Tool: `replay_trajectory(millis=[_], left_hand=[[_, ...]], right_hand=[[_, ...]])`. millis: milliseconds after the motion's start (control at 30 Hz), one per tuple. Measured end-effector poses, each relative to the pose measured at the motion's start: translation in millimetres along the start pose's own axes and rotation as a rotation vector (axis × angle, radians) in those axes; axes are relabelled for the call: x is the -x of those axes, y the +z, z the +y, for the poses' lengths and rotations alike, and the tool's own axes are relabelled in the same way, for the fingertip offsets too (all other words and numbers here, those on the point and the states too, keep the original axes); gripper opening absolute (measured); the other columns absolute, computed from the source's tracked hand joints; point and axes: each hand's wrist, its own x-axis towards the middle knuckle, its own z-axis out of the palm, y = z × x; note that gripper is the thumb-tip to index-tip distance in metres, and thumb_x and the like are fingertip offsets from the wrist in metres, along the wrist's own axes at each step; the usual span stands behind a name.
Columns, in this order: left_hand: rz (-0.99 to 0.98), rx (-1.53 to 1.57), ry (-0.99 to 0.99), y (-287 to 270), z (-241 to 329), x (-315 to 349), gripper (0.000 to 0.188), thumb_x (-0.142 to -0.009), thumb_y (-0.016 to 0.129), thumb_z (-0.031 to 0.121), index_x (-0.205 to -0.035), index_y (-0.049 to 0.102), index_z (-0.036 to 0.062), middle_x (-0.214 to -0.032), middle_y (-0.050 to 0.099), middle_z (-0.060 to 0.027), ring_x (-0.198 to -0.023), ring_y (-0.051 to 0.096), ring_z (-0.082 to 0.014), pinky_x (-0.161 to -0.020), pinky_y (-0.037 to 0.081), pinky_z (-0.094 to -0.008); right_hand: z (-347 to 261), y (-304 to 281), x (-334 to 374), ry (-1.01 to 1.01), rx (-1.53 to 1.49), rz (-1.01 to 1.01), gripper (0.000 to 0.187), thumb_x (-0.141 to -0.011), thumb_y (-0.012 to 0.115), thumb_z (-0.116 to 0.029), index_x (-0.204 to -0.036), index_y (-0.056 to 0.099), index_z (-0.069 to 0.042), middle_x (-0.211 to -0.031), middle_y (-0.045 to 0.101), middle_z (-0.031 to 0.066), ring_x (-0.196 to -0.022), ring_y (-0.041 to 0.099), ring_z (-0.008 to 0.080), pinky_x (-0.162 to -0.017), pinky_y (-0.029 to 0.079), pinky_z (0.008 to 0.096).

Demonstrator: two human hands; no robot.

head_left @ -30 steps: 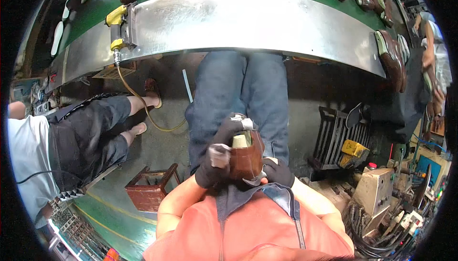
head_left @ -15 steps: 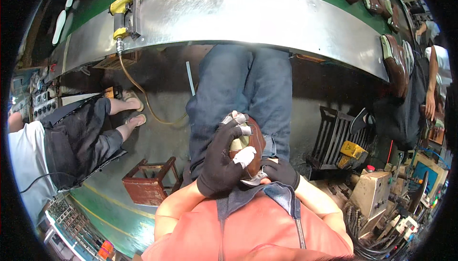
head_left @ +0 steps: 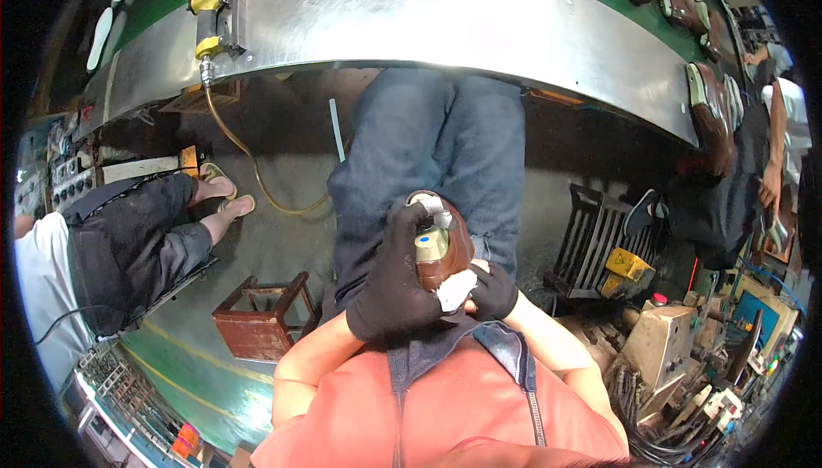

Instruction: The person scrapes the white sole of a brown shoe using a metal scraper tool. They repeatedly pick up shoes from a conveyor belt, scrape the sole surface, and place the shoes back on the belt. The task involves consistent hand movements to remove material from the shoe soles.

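Over my lap I hold a brown leather shoe [head_left: 460, 241] with a pale greenish shoe last [head_left: 430, 248] inside; a blue dot marks the last's top. My left hand [head_left: 396, 275], in a black glove with white tape on its fingertips, wraps round the shoe's left side, thumb across the near end and fingers over the far end. Against the shoe's near right side is my right hand [head_left: 494, 293], also black-gloved, with its fingers bent round that end. The right fingertips are partly hidden, and the sole cannot be seen.
A metal-edged bench [head_left: 385, 14] spans the front, bearing a yellow air tool [head_left: 210, 18] with a hose and brown shoes [head_left: 709, 117] at right. A wooden stool [head_left: 261, 318] stands left, near another person's legs. At right are a slatted wooden chair [head_left: 591, 241] and machinery [head_left: 664, 344].
The shoe has turned in my hands, bringing the last's blue-dotted top into sight. My right hand has moved up and left, closer against the shoe. My left thumb has shifted toward the near end.
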Motion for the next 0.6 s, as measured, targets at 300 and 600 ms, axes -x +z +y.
replay_trajectory(millis=[300, 600], left_hand=[[-0.031, 0.314, 0.127, -5.7, -14.7, -14.7, 0.09, -0.07, 0.08, 0.031, -0.137, 0.03, -0.0011, -0.133, 0.04, -0.0179, -0.123, 0.044, -0.0298, -0.106, 0.033, -0.0394], [-0.183, 0.249, -0.17, -30.3, -96.6, -70.5, 0.053, -0.097, 0.05, 0.018, -0.141, 0.032, -0.0038, -0.136, 0.046, -0.0194, -0.125, 0.046, -0.0265, -0.107, 0.037, -0.0356]], right_hand=[[14.7, 16.6, 10.7, 0.018, 0.036, 0.067, 0.049, -0.076, 0.066, -0.043, -0.101, 0.059, -0.001, -0.102, 0.06, 0.0169, -0.095, 0.06, 0.0355, -0.082, 0.05, 0.0432], [-50.9, -114.9, -97.9, 0.554, -0.419, 0.132, 0.033, -0.095, 0.053, -0.034, -0.088, 0.061, -0.003, -0.073, 0.061, 0.0093, -0.064, 0.06, 0.0219, -0.061, 0.047, 0.0332]])
